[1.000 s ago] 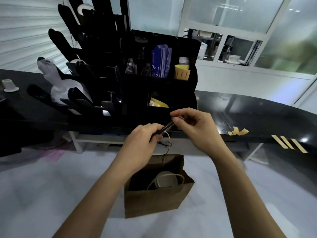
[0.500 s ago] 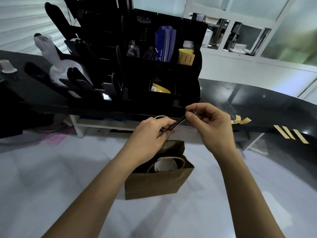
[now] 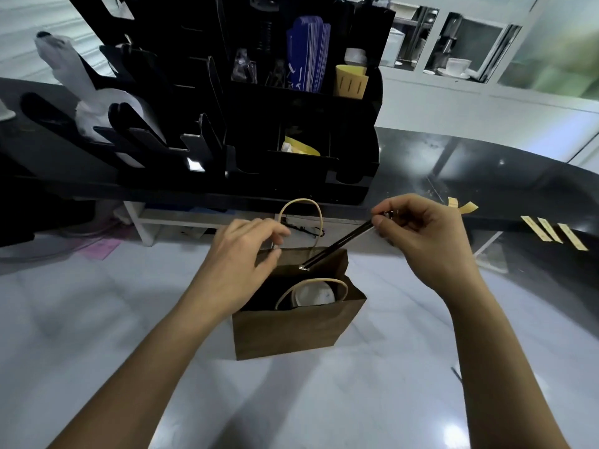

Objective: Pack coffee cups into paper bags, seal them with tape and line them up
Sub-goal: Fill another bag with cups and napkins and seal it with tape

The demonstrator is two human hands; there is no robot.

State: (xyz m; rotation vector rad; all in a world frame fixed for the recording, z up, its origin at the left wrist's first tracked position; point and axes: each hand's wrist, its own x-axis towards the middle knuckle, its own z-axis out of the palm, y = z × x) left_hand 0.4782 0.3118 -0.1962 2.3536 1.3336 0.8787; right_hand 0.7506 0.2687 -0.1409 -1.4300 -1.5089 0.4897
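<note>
At frame centre I found the open brown paper bag [image 3: 285, 328] holding a white-lidded cup [image 3: 313, 294], my right hand [image 3: 428, 234] pinching a thin black straw [image 3: 337, 246] slanted over it, my left hand [image 3: 240, 254] loosely curled at its rim.

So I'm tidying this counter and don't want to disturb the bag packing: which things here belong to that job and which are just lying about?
In use:
paper bag
coffee cup inside it
wrapped straw pinched by the right hand
left hand at the bag's rim
tape strips

Lying about:
black organiser
blue cards
white cup behind glass
</note>
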